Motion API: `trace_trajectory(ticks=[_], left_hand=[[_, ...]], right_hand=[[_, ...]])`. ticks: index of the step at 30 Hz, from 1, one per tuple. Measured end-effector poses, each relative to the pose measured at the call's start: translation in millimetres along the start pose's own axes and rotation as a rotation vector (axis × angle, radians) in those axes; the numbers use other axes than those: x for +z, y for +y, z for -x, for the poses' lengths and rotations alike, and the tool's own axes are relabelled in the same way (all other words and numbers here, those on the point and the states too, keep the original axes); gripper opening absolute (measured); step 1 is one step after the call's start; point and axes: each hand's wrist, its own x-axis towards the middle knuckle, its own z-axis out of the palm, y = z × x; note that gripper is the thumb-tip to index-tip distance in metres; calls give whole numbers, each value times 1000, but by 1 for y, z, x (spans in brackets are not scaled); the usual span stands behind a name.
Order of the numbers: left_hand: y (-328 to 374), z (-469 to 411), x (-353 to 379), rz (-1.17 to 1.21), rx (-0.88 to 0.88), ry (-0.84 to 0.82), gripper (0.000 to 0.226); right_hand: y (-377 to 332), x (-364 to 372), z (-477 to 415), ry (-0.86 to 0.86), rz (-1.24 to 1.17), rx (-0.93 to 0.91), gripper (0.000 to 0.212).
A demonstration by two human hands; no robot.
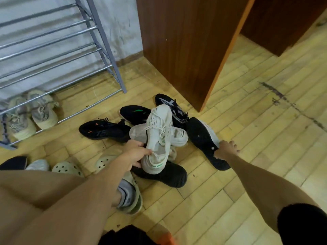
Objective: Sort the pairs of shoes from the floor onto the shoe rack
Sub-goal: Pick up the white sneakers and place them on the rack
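Observation:
A heap of shoes lies on the wooden floor in front of me. My left hand [135,152] grips a white knit sneaker [158,137] with a green heel stripe, on top of the heap. My right hand [225,150] holds the edge of a shoe [203,138] turned on its side, black sole facing me. Under them lie a second white sneaker [178,134], a black sneaker with orange marks [104,129], a black one with a green mark [135,112], a dark patterned one [169,105] and a black mesh shoe [168,174]. The grey metal shoe rack [53,55] stands at the left.
A beige pair [31,114] sits on the rack's bottom shelf. Pale clogs [67,167] and other shoes lie near my leg at the lower left. A brown wooden cabinet [185,41] stands behind the heap. Bare floor stretches to the right.

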Motion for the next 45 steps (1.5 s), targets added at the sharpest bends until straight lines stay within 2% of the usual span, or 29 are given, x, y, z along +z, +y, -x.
trace_trajectory(ticks=[3, 5, 8, 12, 14, 15, 17, 18, 19, 21, 23, 25, 27, 31, 36, 41, 45], left_hand=[[6, 4, 10, -36, 4, -18, 61], [11, 6, 14, -45, 6, -18, 59], [17, 10, 17, -33, 20, -20, 50], [11, 14, 17, -20, 28, 8, 47], [4, 18, 15, -34, 25, 19, 40], [0, 20, 14, -42, 22, 21, 39], [-11, 20, 11, -64, 15, 18, 39], [-15, 20, 9, -75, 13, 10, 38], [-20, 19, 6, -79, 7, 5, 36], [-27, 19, 2, -86, -13, 5, 33], [-30, 20, -2, -89, -33, 2, 37], [-29, 24, -4, -106, -29, -11, 49], [-25, 28, -4, -104, -26, -24, 54], [-16, 32, 0, -72, -27, -46, 41], [-8, 31, -2, -31, -35, -49, 42], [1, 32, -1, 111, -45, 10, 45], [5, 33, -7, 293, -59, 36, 51]], right_hand=[[6, 0, 11, -37, -56, -24, 60], [6, 7, 25, -22, -90, -81, 62], [0, 23, 53, 5, -109, -221, 43], [-6, 33, 80, -295, -9, -506, 25], [-4, 31, 79, -313, -223, -388, 23], [-1, 30, 73, -235, -325, -310, 25], [7, 25, 59, -5, -349, -227, 31], [13, 24, 51, 59, -319, -214, 34], [20, 25, 44, 33, -290, -212, 43], [31, 31, 39, -234, -234, -204, 83], [34, 43, 42, -442, -248, -179, 101], [30, 54, 42, -406, -337, -124, 95], [18, 53, 41, -368, -321, -102, 81], [4, 42, 42, -525, -121, -121, 69], [8, 12, 50, -428, -29, -207, 45], [9, -24, 49, -366, -233, -269, 39], [-22, -38, 49, -355, -458, -344, 36]])
